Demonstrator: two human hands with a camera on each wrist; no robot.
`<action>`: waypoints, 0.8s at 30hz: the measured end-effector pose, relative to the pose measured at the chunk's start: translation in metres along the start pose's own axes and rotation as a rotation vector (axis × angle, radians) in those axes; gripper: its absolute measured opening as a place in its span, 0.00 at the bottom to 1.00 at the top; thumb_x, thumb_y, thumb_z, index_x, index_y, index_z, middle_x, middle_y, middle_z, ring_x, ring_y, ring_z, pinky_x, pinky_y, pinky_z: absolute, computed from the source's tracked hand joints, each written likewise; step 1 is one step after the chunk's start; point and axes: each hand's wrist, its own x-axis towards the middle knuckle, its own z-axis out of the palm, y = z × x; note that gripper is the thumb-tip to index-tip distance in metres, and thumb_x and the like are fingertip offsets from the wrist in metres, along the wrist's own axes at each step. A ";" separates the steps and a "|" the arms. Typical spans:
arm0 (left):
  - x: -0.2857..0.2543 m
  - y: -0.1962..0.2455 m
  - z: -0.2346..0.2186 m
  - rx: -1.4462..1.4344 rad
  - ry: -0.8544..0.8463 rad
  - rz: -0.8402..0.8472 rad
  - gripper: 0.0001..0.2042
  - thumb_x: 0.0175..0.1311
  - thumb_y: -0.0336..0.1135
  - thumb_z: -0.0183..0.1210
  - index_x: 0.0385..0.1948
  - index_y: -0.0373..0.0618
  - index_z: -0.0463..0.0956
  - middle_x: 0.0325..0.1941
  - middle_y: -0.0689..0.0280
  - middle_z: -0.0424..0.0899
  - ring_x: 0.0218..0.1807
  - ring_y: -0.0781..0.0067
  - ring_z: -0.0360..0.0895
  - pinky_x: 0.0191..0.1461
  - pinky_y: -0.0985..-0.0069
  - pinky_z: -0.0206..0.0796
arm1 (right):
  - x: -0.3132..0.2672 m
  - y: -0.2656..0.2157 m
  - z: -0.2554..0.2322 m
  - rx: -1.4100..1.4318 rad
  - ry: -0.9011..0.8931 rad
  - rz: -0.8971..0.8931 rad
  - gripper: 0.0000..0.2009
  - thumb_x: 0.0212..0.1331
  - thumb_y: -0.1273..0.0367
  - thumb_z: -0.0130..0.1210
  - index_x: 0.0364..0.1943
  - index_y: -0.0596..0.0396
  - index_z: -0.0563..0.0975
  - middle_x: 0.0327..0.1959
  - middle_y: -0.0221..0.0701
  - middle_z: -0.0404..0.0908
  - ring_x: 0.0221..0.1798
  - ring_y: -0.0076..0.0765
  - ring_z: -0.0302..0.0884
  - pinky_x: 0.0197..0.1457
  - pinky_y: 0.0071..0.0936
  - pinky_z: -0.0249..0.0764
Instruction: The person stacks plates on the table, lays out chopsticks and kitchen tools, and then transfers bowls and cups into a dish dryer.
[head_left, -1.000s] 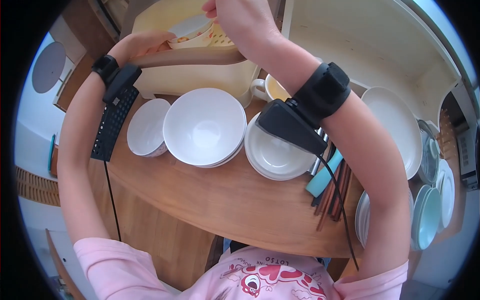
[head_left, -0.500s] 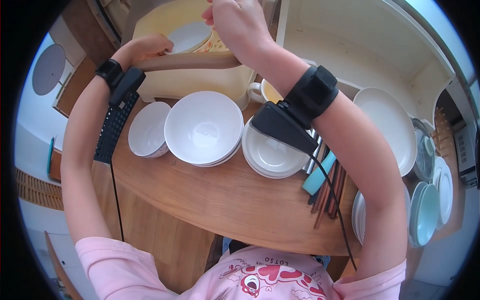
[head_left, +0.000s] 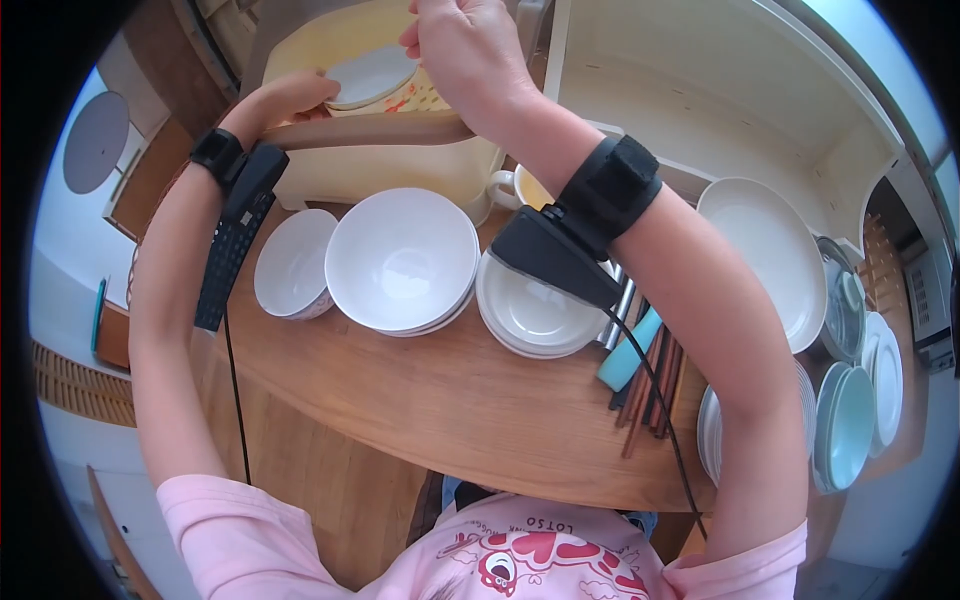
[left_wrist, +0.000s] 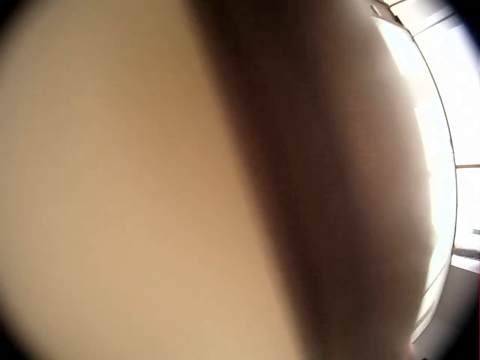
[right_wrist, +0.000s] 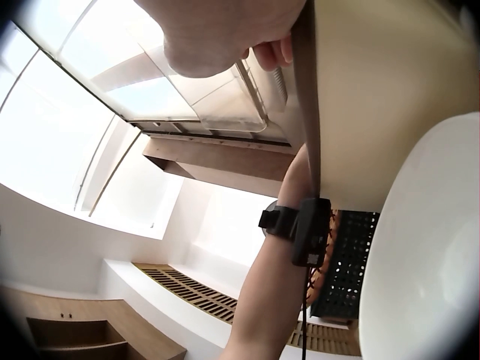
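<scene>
Inside the cream tub (head_left: 390,165), a white bowl (head_left: 372,72) with a coloured pattern on its outer side sits behind the brown rim. My left hand (head_left: 290,97) reaches over that rim and pinches the bowl's left edge. Across the tub's right side, my right hand (head_left: 468,55) is raised with its fingers curled. A clear panel (right_wrist: 240,101) lies close beyond those fingers in the right wrist view; I cannot tell whether they hold it. The left wrist view is mostly a blurred tub wall (left_wrist: 135,187).
Stacked white bowls (head_left: 402,260), a smaller bowl (head_left: 295,262) and shallow dishes (head_left: 540,315) line the tabletop (head_left: 450,400). A yellow-lined mug (head_left: 525,187), chopsticks (head_left: 650,395), a large plate (head_left: 765,260) and mint bowls (head_left: 850,425) are to the right. A cream rack (head_left: 690,90) stands behind.
The left hand and the bowl have shifted slightly left within the tub, and the bowl's tilt has changed a little. The right arm has drifted a little left in view.
</scene>
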 end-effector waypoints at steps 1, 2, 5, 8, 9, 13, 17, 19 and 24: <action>-0.001 0.000 -0.002 -0.020 0.031 0.005 0.13 0.61 0.39 0.50 0.40 0.38 0.69 0.27 0.68 0.75 0.28 0.81 0.75 0.31 0.82 0.65 | 0.000 0.000 0.000 -0.003 0.004 -0.002 0.23 0.70 0.56 0.38 0.38 0.67 0.73 0.36 0.54 0.78 0.45 0.58 0.74 0.50 0.43 0.66; -0.001 0.000 -0.004 -0.041 0.064 0.010 0.13 0.61 0.40 0.50 0.38 0.39 0.69 0.26 0.68 0.76 0.27 0.82 0.75 0.30 0.83 0.64 | 0.000 0.001 0.000 0.010 -0.010 0.008 0.23 0.70 0.56 0.38 0.38 0.67 0.73 0.36 0.55 0.78 0.45 0.59 0.74 0.50 0.44 0.66; -0.004 -0.002 -0.015 -0.077 0.128 0.053 0.12 0.61 0.41 0.50 0.36 0.41 0.69 0.26 0.70 0.76 0.27 0.83 0.75 0.27 0.84 0.61 | -0.005 -0.005 -0.007 0.014 -0.033 0.003 0.23 0.70 0.56 0.38 0.38 0.67 0.74 0.37 0.55 0.77 0.45 0.60 0.74 0.51 0.44 0.66; -0.013 0.001 -0.034 -0.057 0.176 0.098 0.11 0.60 0.39 0.49 0.33 0.42 0.73 0.28 0.67 0.81 0.24 0.87 0.71 0.28 0.87 0.59 | -0.003 -0.003 -0.005 0.011 -0.035 0.021 0.24 0.70 0.56 0.38 0.38 0.67 0.73 0.37 0.56 0.77 0.46 0.61 0.73 0.51 0.44 0.66; -0.019 -0.002 -0.040 -0.057 0.178 0.095 0.11 0.60 0.39 0.49 0.33 0.42 0.73 0.28 0.67 0.81 0.24 0.87 0.71 0.28 0.87 0.59 | -0.001 0.000 -0.002 0.016 -0.029 0.051 0.24 0.70 0.56 0.37 0.38 0.67 0.73 0.38 0.56 0.77 0.46 0.61 0.73 0.51 0.44 0.66; -0.052 -0.020 -0.067 -0.206 0.215 0.240 0.14 0.62 0.41 0.49 0.42 0.43 0.74 0.27 0.76 0.74 0.27 0.90 0.68 0.27 0.88 0.55 | -0.002 0.003 0.001 0.011 0.000 0.006 0.24 0.70 0.56 0.37 0.38 0.67 0.73 0.38 0.56 0.77 0.46 0.61 0.73 0.51 0.44 0.66; -0.106 -0.032 -0.088 -0.169 0.120 0.267 0.17 0.62 0.42 0.49 0.46 0.42 0.74 0.30 0.75 0.73 0.28 0.90 0.64 0.28 0.90 0.53 | -0.003 0.001 0.001 0.007 0.004 -0.001 0.24 0.70 0.56 0.37 0.38 0.67 0.73 0.37 0.55 0.77 0.45 0.59 0.74 0.51 0.43 0.66; -0.141 -0.029 -0.077 -0.154 0.184 0.255 0.19 0.63 0.43 0.49 0.50 0.41 0.73 0.34 0.72 0.77 0.32 0.87 0.70 0.34 0.89 0.61 | -0.004 0.000 0.001 0.033 0.003 -0.008 0.24 0.70 0.56 0.38 0.38 0.67 0.73 0.36 0.54 0.78 0.44 0.58 0.74 0.51 0.43 0.66; -0.193 -0.051 -0.043 -0.349 0.089 0.226 0.20 0.61 0.35 0.49 0.52 0.32 0.70 0.46 0.62 0.79 0.45 0.79 0.77 0.53 0.80 0.67 | -0.002 0.003 0.002 -0.001 0.000 0.002 0.23 0.69 0.56 0.38 0.37 0.66 0.74 0.34 0.51 0.78 0.43 0.54 0.75 0.50 0.41 0.67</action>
